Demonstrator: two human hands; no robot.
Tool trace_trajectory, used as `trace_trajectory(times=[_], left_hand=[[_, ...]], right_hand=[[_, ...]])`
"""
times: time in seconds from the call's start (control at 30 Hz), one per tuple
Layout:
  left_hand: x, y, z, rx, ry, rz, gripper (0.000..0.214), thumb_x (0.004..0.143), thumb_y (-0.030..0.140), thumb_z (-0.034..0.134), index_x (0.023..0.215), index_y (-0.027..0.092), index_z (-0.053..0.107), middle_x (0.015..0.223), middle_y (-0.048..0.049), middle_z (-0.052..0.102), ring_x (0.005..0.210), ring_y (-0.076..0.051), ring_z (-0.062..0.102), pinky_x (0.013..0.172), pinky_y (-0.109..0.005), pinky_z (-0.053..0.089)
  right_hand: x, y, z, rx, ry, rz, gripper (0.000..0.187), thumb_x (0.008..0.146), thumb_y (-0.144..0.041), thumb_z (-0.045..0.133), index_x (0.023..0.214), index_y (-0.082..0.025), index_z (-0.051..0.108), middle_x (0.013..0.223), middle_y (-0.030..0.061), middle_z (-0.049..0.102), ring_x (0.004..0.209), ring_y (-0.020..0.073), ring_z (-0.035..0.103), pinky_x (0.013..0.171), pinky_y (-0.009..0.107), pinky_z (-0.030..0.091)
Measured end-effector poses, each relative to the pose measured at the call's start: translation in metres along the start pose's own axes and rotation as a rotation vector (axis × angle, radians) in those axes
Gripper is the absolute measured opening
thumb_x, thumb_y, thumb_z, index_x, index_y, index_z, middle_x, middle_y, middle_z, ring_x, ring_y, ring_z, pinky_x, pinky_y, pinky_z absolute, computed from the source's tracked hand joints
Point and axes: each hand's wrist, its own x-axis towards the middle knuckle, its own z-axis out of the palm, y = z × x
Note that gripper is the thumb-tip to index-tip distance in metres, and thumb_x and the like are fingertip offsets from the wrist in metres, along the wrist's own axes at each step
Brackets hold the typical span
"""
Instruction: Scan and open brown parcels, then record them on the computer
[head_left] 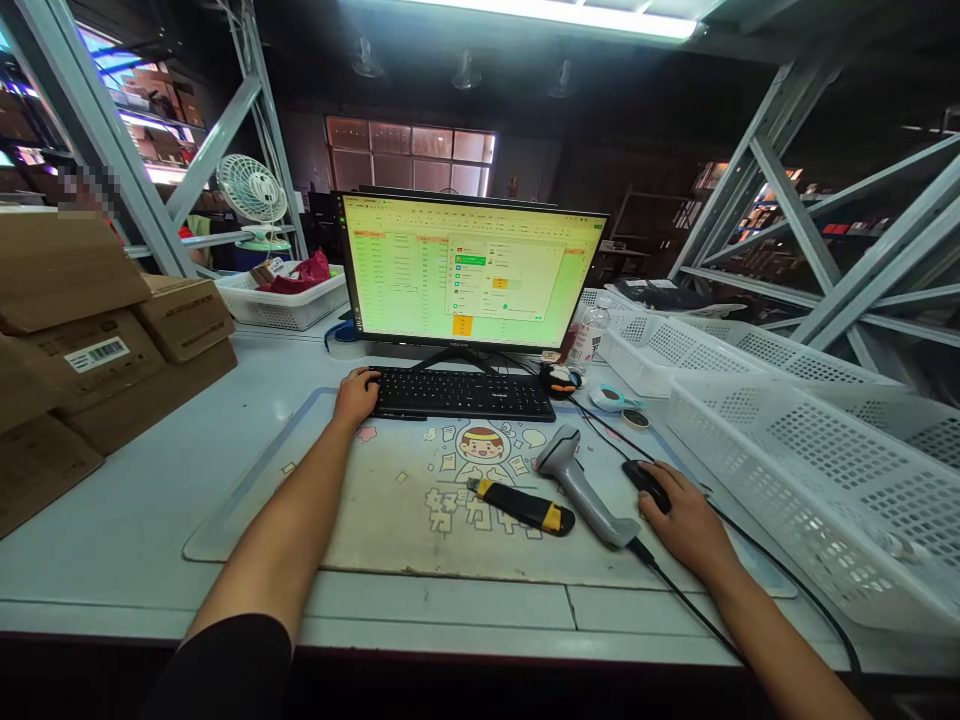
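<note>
My left hand (355, 394) rests with curled fingers on the left end of a black keyboard (465, 393). My right hand (686, 517) lies over a black mouse (646, 483) and grips it. Both sit on a worn desk mat (390, 500) printed with a cartoon figure. Between my hands lie a yellow and black utility knife (523, 505) and a grey handheld barcode scanner (583, 485). A monitor (472, 272) behind the keyboard shows a yellow-green spreadsheet with a dialog window.
Cardboard boxes (90, 330) are stacked at the left. White perforated baskets (795, 440) fill the right side. Another basket (281, 300) with red items and a small fan (253, 195) stand behind. A plastic bottle (589, 335) and a tape roll (611, 398) stand near the monitor. Metal racking surrounds the desk.
</note>
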Motion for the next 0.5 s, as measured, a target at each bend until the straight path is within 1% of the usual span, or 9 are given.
trace_trajectory(times=[0.17, 0.33, 0.5], left_hand=[[0.0005, -0.0011, 0.0013, 0.002, 0.014, -0.005, 0.040, 0.088, 0.017, 0.055, 0.115, 0.020, 0.083, 0.139, -0.0114, 0.069, 0.133, -0.033, 0.062, 0.124, -0.050, 0.046], [0.0008, -0.0013, 0.0014, 0.003, 0.012, 0.009, 0.039, 0.087, 0.016, 0.055, 0.114, 0.021, 0.083, 0.138, -0.0108, 0.070, 0.131, -0.032, 0.063, 0.124, -0.049, 0.046], [0.0005, -0.0011, 0.0014, 0.011, 0.005, 0.007, 0.039, 0.089, 0.018, 0.053, 0.116, 0.018, 0.082, 0.140, -0.0130, 0.069, 0.132, -0.033, 0.063, 0.123, -0.050, 0.047]], right_hand=[[0.0002, 0.0020, 0.0015, 0.007, 0.005, -0.019, 0.052, 0.094, -0.046, 0.048, 0.136, -0.024, 0.069, 0.146, 0.0116, 0.067, 0.135, 0.0310, 0.064, 0.117, 0.050, 0.051], [0.0001, 0.0017, 0.0004, 0.011, 0.011, -0.015, 0.050, 0.094, -0.044, 0.051, 0.137, -0.024, 0.070, 0.147, 0.0117, 0.067, 0.134, 0.0313, 0.065, 0.116, 0.052, 0.052], [0.0004, -0.0005, -0.0020, -0.006, -0.004, -0.010, 0.051, 0.094, -0.044, 0.050, 0.137, -0.023, 0.069, 0.148, 0.0131, 0.066, 0.133, 0.0325, 0.065, 0.115, 0.053, 0.053]])
